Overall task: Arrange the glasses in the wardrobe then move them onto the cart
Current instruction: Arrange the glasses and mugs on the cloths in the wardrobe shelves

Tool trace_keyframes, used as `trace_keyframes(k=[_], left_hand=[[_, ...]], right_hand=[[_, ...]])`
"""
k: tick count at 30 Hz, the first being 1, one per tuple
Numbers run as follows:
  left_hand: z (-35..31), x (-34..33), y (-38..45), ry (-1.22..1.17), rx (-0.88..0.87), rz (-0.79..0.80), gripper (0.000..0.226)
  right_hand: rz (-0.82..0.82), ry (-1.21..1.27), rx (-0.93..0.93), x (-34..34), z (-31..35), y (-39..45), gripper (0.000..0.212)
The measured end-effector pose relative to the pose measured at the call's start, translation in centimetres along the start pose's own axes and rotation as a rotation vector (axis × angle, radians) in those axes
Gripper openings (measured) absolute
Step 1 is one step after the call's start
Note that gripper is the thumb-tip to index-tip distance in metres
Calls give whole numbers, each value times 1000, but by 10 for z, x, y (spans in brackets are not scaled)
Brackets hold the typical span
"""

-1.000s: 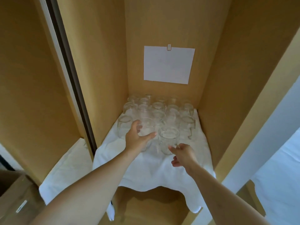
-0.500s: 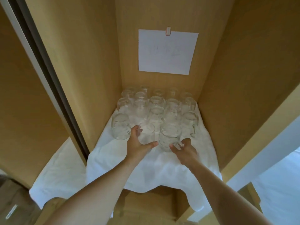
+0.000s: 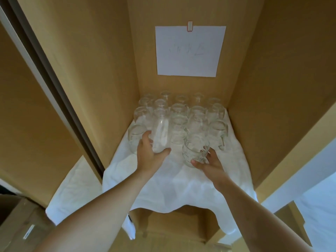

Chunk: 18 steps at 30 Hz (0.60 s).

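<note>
Several clear glasses point(image 3: 179, 113) stand in rows on a white cloth point(image 3: 174, 180) on the wardrobe shelf. My left hand point(image 3: 150, 156) grips a tall clear glass point(image 3: 161, 136) at the front left, lifted and tilted. My right hand point(image 3: 209, 163) holds a round patterned glass point(image 3: 195, 150) at the front, a little right of centre. Another round glass point(image 3: 135, 138) stands just left of my left hand, and a handled glass point(image 3: 219, 133) stands to the right.
Wooden wardrobe walls point(image 3: 272, 88) close in the shelf on both sides and at the back, where a white paper sheet point(image 3: 189, 51) hangs. A dark door rail point(image 3: 54, 88) runs down the left. Cardboard boxes point(image 3: 18, 224) sit low on the left.
Both hands have closed round their glasses. The left glass has risen off the cloth and tilted. The camera has moved closer to the shelf.
</note>
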State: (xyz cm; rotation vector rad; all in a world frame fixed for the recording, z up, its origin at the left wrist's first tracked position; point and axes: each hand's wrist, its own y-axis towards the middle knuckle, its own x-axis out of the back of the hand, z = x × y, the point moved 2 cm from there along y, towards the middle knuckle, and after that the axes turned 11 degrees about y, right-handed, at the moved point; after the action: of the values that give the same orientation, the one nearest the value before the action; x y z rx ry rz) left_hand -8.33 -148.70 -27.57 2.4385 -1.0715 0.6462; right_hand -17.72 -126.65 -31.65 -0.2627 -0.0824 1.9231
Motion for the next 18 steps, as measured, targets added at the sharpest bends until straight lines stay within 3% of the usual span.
trace_keyframes(k=[7,12,18], left_hand=[[-34,29,36,263,-185,38,98],[-57,49,49,508,-213,85,83],[-70,56,63,632,-350,189,91]], right_hand=[[22,-8,18,2,-2,2,82],[24,-30,27,4,-5,3,83],[27,-50,21,4,-4,5,85]])
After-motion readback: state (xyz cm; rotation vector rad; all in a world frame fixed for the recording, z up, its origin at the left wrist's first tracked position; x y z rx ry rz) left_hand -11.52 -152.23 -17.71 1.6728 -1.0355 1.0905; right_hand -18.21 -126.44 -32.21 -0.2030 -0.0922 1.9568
